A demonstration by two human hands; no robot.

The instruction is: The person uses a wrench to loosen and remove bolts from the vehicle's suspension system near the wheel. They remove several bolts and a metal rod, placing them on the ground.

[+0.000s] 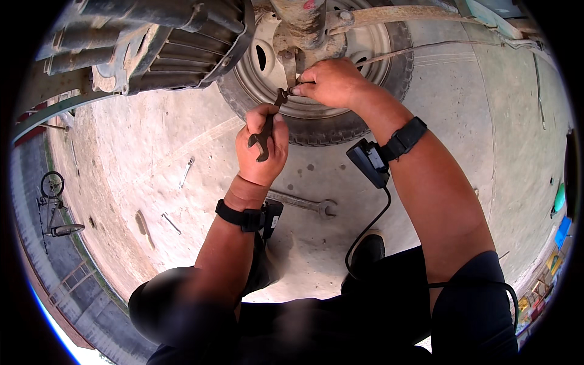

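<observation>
My left hand (258, 163) is closed round a dark, rusty double open-ended wrench (263, 139). The wrench's upper jaw reaches up to the fingertips of my right hand (333, 82). That hand is closed, thumb and fingers pressed together at a small fitting by the wrench jaw; what they pinch is mostly hidden. Just beyond it is a flat metal bracket (291, 66) in front of the wheel's hub. A thin line (420, 48) runs from behind my right hand off to the right. Both hands are in front of a wheel with a pale rim (316, 112) and black tyre (325, 132).
A large wrench (298, 201) lies on the concrete floor below my hands. Smaller wrenches (186, 173) (171, 223) lie to the left. A ribbed dark metal housing (182, 58) overhangs the upper left. A thick shaft (302, 24) comes down before the wheel. A bicycle (53, 210) is far left.
</observation>
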